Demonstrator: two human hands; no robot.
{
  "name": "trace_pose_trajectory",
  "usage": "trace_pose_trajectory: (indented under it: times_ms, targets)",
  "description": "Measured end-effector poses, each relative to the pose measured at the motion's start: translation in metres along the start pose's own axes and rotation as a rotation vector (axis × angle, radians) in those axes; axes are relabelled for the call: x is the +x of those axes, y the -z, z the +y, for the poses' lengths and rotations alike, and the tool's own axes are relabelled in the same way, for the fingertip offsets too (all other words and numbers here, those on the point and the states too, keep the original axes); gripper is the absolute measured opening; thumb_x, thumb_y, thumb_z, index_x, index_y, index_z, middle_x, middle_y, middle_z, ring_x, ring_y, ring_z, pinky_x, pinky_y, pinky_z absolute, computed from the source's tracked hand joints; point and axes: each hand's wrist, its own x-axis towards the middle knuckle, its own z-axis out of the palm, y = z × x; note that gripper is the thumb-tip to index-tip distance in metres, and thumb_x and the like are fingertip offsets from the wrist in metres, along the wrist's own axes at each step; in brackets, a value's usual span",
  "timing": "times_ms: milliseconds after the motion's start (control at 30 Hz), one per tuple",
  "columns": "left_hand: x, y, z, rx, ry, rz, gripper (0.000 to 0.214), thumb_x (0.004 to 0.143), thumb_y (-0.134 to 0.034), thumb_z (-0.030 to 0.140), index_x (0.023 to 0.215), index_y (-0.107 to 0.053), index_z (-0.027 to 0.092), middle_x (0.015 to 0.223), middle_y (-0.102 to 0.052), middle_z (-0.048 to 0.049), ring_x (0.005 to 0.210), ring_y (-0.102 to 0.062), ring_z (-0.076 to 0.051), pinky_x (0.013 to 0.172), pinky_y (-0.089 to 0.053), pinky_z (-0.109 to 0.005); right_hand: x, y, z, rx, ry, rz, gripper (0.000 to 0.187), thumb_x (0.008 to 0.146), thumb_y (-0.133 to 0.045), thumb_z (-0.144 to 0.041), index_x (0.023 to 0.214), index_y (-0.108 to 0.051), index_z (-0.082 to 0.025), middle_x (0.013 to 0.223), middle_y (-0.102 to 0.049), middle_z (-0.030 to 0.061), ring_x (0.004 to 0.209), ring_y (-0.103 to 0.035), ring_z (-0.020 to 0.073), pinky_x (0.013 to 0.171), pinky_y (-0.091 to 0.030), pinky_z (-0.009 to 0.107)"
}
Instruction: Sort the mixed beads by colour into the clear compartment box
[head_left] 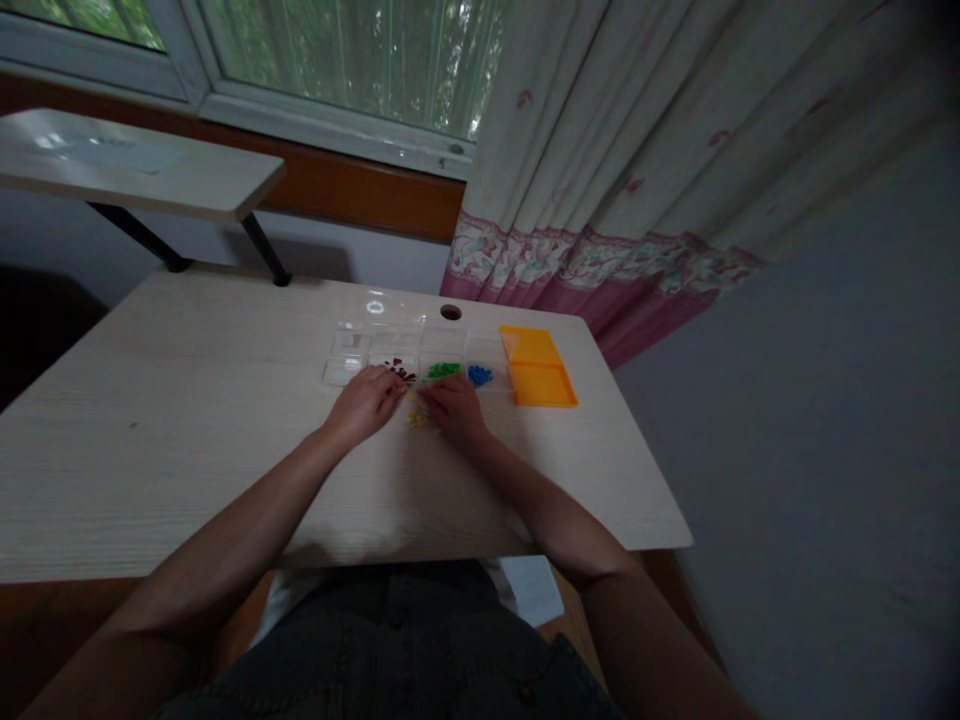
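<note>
My left hand [369, 400] and my right hand [453, 407] rest close together on a pale wooden table [187, 440], fingers curled down over a small heap of yellow beads [417, 417]. Just beyond them lies a clear compartment box [352, 355] holding dark red beads [400, 370], green beads [443, 370] and blue beads [480, 376] in separate cells. Both hands' fingertips pinch toward the yellow beads; what they hold is too small to make out.
An orange tray [538, 367] lies right of the clear box. A cable hole [451, 312] sits near the table's far edge. Behind are a raised shelf [127, 165], a window and a curtain [637, 170]. The table's right edge is near.
</note>
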Motion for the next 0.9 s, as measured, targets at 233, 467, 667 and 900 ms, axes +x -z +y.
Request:
trace_pose_trajectory:
  times_ms: [233, 467, 667, 900]
  targets:
    - [0.005, 0.042, -0.029, 0.129, 0.138, 0.195, 0.022, 0.094, -0.051, 0.034, 0.087, -0.065, 0.018, 0.087, -0.062, -0.0082, 0.089, -0.053, -0.024, 0.084, -0.043, -0.039, 0.000, -0.002, 0.000, -0.042, -0.017, -0.003, 0.021, 0.093, -0.058, -0.031, 0.096, -0.077, -0.022, 0.089, -0.067, 0.0068, 0.092, -0.054, 0.0204, 0.089, -0.043, 0.035]
    - [-0.002, 0.060, -0.060, 0.229, 0.189, 0.165, 0.024, 0.091, -0.058, 0.041, 0.087, -0.068, 0.019, 0.084, -0.059, -0.0044, 0.087, -0.047, -0.022, 0.083, -0.040, -0.037, 0.000, -0.003, 0.000, -0.056, 0.012, -0.049, 0.019, 0.091, -0.062, -0.033, 0.099, -0.076, -0.023, 0.093, -0.067, 0.0054, 0.097, -0.053, 0.0209, 0.090, -0.041, 0.035]
    - [-0.006, 0.059, -0.070, 0.321, 0.189, 0.104, 0.027, 0.090, -0.058, 0.042, 0.086, -0.070, 0.018, 0.082, -0.062, -0.0060, 0.082, -0.044, -0.023, 0.079, -0.037, -0.037, -0.001, -0.005, 0.000, -0.088, 0.045, -0.052, 0.022, 0.093, -0.058, -0.036, 0.098, -0.076, -0.024, 0.094, -0.067, 0.0058, 0.098, -0.052, 0.0207, 0.089, -0.039, 0.035]
    - [-0.007, 0.063, -0.069, 0.406, 0.276, -0.036, 0.028, 0.089, -0.053, 0.040, 0.087, -0.072, 0.020, 0.087, -0.066, -0.0092, 0.088, -0.046, -0.027, 0.080, -0.035, -0.039, -0.001, -0.005, -0.002, -0.114, 0.084, -0.059, 0.021, 0.094, -0.057, -0.033, 0.094, -0.075, -0.023, 0.094, -0.068, 0.0050, 0.097, -0.051, 0.0205, 0.088, -0.036, 0.035]
